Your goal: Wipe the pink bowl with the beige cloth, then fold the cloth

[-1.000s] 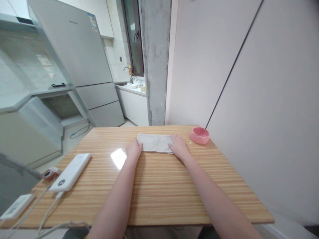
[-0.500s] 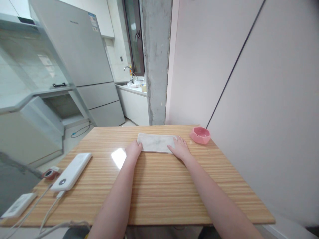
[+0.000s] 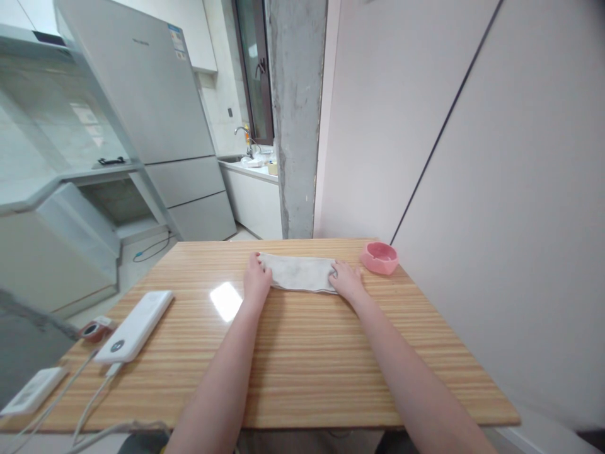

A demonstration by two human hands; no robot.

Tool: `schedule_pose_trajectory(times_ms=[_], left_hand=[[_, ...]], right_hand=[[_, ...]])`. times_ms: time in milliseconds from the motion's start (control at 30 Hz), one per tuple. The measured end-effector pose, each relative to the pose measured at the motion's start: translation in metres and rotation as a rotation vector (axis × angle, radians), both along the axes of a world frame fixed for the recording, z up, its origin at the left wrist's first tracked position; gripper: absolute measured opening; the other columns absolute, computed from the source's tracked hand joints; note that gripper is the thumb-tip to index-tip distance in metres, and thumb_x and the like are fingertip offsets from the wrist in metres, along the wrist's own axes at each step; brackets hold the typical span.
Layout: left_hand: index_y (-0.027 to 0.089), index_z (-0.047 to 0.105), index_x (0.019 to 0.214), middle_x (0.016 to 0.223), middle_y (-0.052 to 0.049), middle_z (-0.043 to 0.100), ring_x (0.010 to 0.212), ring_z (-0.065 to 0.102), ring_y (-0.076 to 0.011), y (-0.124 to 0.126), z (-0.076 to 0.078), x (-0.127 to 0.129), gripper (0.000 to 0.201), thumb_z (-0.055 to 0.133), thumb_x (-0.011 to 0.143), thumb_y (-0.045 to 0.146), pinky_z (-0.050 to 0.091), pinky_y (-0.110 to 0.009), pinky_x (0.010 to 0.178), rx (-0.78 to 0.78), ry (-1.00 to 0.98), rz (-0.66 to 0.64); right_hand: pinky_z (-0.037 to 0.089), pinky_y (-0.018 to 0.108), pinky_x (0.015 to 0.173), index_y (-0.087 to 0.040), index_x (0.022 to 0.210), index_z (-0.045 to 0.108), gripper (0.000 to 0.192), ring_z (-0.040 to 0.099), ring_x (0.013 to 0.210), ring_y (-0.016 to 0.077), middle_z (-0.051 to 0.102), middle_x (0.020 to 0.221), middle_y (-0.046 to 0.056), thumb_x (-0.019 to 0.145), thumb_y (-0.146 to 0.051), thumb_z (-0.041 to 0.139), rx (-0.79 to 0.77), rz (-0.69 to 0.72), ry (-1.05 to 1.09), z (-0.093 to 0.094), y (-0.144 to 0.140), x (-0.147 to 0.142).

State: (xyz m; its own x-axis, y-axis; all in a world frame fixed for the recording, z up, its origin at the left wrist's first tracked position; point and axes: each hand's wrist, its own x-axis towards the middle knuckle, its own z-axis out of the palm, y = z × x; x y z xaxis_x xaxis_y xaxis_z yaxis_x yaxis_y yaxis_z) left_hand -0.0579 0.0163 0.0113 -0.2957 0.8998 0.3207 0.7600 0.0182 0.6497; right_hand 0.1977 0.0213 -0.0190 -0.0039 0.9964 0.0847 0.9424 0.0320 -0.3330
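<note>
A folded off-white cloth (image 3: pixel 300 273) lies as a long flat strip across the wooden table (image 3: pixel 302 359). At its left end, my left hand (image 3: pixel 257 277) is closed, thumb on top of the cloth and fingers round the short edge. My right hand (image 3: pixel 347 279) has its fingers curled in on the right end, thumb and fingertips pinching the fabric. Part of each end of the cloth is hidden under the hands.
A pink ashtray (image 3: pixel 379 258) stands at the far right corner, close to the wall. On the left are a white power bank (image 3: pixel 135 326) with a cable, a reddish roll-like item (image 3: pixel 97 329) and a white box-shaped item (image 3: pixel 34 391) at the edge.
My left hand has shifted up along the cloth's left edge. My right hand, flatter with fingers spread before, has curled its fingers in on the right end.
</note>
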Motion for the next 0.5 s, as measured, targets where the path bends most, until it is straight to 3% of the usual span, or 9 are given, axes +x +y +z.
schedule_pose_trajectory(times_ms=[133,233,367,500], left_hand=[[0.017,0.047,0.113,0.104,-0.010,0.060,0.094,0.056,-0.0199,-0.007,0.007,0.011,0.031,0.048,0.081,0.015,0.044,-0.033,0.088,0.394,-0.011,-0.063],[0.017,0.052,0.104,0.098,-0.009,0.061,0.092,0.054,-0.0199,-0.012,0.009,0.022,0.023,0.048,0.082,0.012,0.044,-0.036,0.089,0.523,0.031,-0.157],[0.020,0.056,0.098,0.095,-0.005,0.062,0.092,0.055,-0.0181,-0.016,0.000,0.044,0.029,0.052,0.074,0.005,0.045,-0.032,0.086,0.424,0.105,-0.444],[0.019,0.058,0.089,0.094,-0.005,0.062,0.094,0.055,-0.0189,-0.015,-0.013,0.064,0.026,0.051,0.071,0.003,0.045,-0.031,0.085,0.191,0.227,-0.797]], right_hand=[[0.010,0.055,0.111,-0.020,0.121,0.059,0.042,0.027,0.137,0.0313,0.036,0.147,0.014,0.081,-0.033,0.051,0.025,0.032,0.013,0.003,-0.005,-0.011],[0.008,0.054,0.111,-0.022,0.120,0.060,0.046,0.021,0.140,0.0321,0.030,0.150,0.015,0.080,-0.043,0.056,0.016,0.094,0.043,0.003,-0.010,-0.019],[0.009,0.054,0.110,-0.025,0.122,0.058,0.048,0.021,0.140,0.0302,0.031,0.150,0.013,0.080,-0.048,0.057,-0.007,0.171,0.095,0.001,-0.010,-0.024],[0.015,0.050,0.110,-0.025,0.114,0.063,0.033,0.031,0.136,0.0248,0.040,0.144,0.011,0.085,-0.030,0.049,0.029,0.114,0.133,0.000,-0.005,-0.022]])
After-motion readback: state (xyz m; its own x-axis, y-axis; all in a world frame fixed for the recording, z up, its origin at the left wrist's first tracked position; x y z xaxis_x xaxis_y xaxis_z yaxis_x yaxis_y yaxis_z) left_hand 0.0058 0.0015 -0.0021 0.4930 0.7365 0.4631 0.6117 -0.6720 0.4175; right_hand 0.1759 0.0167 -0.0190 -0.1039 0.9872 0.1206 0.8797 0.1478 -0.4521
